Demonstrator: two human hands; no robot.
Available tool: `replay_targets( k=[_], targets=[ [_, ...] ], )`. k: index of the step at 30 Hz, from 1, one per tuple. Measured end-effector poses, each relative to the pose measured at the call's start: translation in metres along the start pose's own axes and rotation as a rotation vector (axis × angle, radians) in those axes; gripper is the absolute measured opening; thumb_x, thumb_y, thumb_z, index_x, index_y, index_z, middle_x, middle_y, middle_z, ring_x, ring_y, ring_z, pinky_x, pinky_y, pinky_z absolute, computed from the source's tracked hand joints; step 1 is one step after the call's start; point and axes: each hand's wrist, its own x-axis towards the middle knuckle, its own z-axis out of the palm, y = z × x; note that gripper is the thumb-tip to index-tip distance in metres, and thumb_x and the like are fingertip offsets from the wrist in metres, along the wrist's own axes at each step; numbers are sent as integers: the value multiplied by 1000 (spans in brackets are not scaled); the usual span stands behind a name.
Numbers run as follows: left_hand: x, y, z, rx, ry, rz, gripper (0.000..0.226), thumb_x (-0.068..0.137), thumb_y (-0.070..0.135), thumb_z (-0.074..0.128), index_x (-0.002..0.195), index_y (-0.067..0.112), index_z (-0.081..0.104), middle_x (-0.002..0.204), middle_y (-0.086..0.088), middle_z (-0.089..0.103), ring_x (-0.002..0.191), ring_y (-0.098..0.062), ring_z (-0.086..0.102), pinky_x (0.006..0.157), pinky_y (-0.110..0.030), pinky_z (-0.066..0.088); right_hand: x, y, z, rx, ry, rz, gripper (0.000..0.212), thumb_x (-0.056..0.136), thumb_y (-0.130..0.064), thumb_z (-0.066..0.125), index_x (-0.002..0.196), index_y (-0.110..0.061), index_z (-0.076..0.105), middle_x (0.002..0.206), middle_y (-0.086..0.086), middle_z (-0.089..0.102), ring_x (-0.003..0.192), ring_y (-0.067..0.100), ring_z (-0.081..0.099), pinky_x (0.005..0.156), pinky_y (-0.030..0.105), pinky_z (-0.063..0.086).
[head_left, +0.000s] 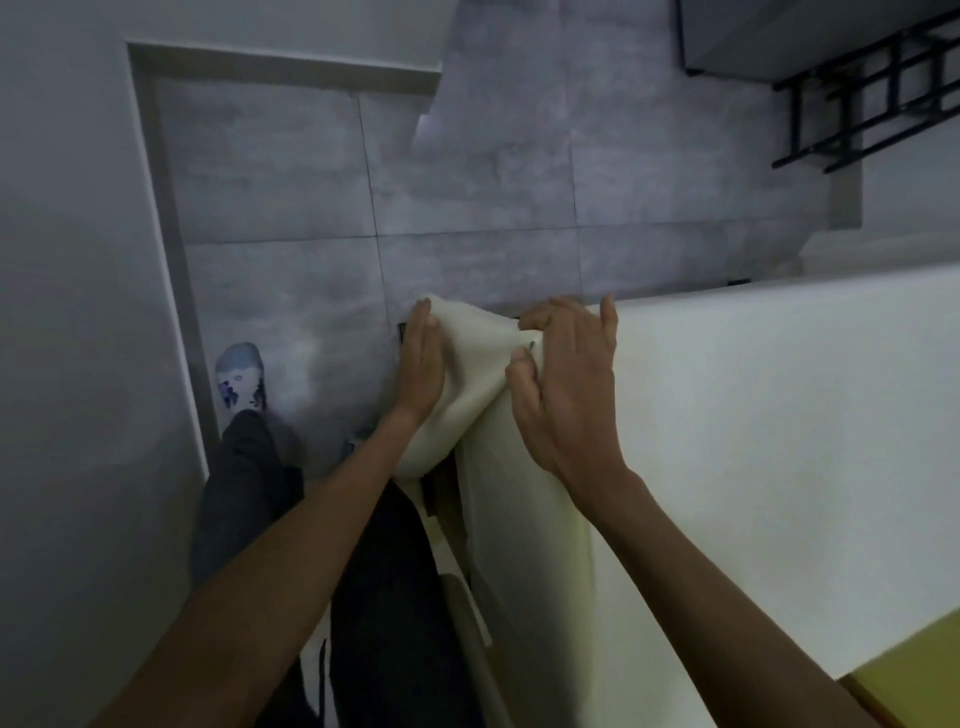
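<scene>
A cream-white sheet (753, 415) covers a mattress on the right, and its corner (478, 353) is bunched up at the mattress's near-left corner. My left hand (423, 366) lies flat with straight fingers against the left side of the bunched corner. My right hand (566, 384) sits on the sheet at the corner; its thumb and curled fingers pinch a fold of the fabric while the other fingers spread upward.
Grey floor tiles (467, 197) stretch ahead. A white wall (67, 260) runs along the left. A black metal frame (878, 98) stands at the top right. My dark-trousered leg and patterned shoe (240, 376) are at the left. A yellow-green cloth (914, 670) lies at the bottom right.
</scene>
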Motion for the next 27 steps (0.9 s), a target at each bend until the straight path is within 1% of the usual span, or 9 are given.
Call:
replay_targets(
  k=[4,6,8,10,14,16,18,21,27],
  targets=[
    [-61,82,6,74,-55,457,58,104,40,15,148,11,38,154,8,33,148,-11,22,121,-27,15,-1,-2,-1,13,-3,-4,26,88,-20,46,105,-6,60,107,7,62,114,22,56,122,53,15],
    [-64,80,22,144,-131,644,40,107,22,27,143,26,43,150,24,34,145,-1,25,119,-19,14,0,-2,2,12,8,14,28,90,-22,46,106,-6,61,108,8,64,114,22,57,121,54,18],
    [-50,71,30,181,-71,700,71,97,-9,48,137,49,37,142,35,39,136,9,32,115,-12,19,2,-1,5,17,24,43,30,91,-26,45,105,-7,63,107,8,66,110,22,59,121,54,20],
    [-39,64,34,215,-3,722,81,87,-18,59,136,43,41,138,16,52,132,4,39,114,-16,25,1,0,8,29,40,50,30,91,-28,46,104,-7,63,105,8,66,107,20,59,121,53,21],
    [-14,53,32,308,-52,749,48,89,-5,63,131,15,50,130,-14,60,131,-19,45,115,-35,33,-1,3,8,28,59,27,28,91,-27,47,104,-6,61,104,8,65,106,17,55,123,49,19],
    [-8,47,24,330,-140,597,29,106,25,35,128,17,52,133,-9,57,131,-19,45,117,-27,26,-1,3,6,25,52,19,27,89,-25,47,103,-6,60,103,8,63,107,17,54,123,47,18],
    [2,39,14,318,-193,416,65,103,52,13,127,12,57,135,-5,56,129,-15,47,119,-34,27,-1,1,4,24,36,12,25,87,-23,47,102,-6,59,102,8,62,106,19,55,123,48,17],
    [5,51,-3,173,-124,179,55,101,49,22,130,18,58,137,1,55,127,-10,49,115,-44,34,-1,0,0,31,18,12,25,86,-22,47,101,-6,59,101,6,61,106,20,56,124,43,13],
    [-63,137,-4,80,-297,314,46,106,42,24,141,23,48,147,7,47,137,0,38,112,-12,25,-3,-3,-2,76,63,18,37,90,-18,52,124,-2,55,132,13,54,130,26,47,123,44,18]
  ],
)
